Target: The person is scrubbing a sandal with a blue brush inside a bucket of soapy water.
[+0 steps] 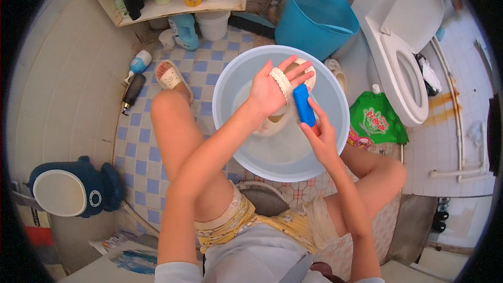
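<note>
My left hand [269,88] is over the basin, its fingers spread and a cream scalloped strap [281,82] looped across it. My right hand [323,135] grips a scrubbing brush [303,104] with a blue back, its bristles facing left, close beside the strap. Beneath both hands stands a pale blue plastic basin [224,125] holding cloudy water. One cream shoe [273,124] sits in the water below my left hand. Another cream shoe-like piece [308,71] shows behind my fingers, partly hidden; whether the strap joins it I cannot tell.
Behind the basin is a blue tub [310,19], with a white toilet [401,67] to its right. A green detergent pouch [377,120] lies right of the basin. Bottles [139,63] rest along the left wall. A shelf [184,10] holds several bottles.
</note>
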Demonstrator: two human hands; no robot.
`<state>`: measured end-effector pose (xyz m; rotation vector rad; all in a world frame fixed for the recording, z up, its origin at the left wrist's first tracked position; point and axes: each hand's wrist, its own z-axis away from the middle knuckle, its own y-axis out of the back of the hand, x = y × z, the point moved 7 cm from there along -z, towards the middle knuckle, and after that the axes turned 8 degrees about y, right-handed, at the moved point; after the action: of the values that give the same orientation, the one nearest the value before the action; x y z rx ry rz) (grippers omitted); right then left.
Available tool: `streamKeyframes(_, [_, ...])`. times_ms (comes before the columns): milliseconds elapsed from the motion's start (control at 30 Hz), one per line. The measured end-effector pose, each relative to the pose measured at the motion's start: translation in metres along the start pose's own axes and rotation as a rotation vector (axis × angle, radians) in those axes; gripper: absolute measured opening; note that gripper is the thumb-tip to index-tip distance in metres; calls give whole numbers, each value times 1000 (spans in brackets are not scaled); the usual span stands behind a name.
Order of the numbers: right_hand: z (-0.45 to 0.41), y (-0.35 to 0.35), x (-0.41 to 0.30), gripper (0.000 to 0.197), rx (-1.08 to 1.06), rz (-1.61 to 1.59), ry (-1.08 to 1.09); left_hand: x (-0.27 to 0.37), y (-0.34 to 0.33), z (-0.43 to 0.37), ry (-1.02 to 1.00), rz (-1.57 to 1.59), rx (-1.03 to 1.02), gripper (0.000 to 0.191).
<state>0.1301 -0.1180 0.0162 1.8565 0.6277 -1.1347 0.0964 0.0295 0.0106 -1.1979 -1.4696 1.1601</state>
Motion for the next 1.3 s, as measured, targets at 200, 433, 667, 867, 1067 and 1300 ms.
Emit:
streamKeyframes(200, [-12,-2,-23,52,20,-44,31,-17,-5,9,31,-13,77,59])
streamKeyframes(433, [-32,-10,-26,51,74,-170,88,-39,8,12,146,-287,233,57])
streamKeyframes(667, [-27,-8,-35,49,-41,-37,-12,-15,-11,13,65,-184,138,55])
streamKeyframes(867, [-13,2,-35,45,-41,-14,-98,-11,-13,11,42,-99,113,57])
streamKeyframes(1067, [-8,9,-33,46,-45,-40,-141,-14,-22,6,82,-125,65,61])
streamKeyframes(1300, [-21,8,-39,46,32,-8,-18,-32,-11,5,134,-248,224,65])
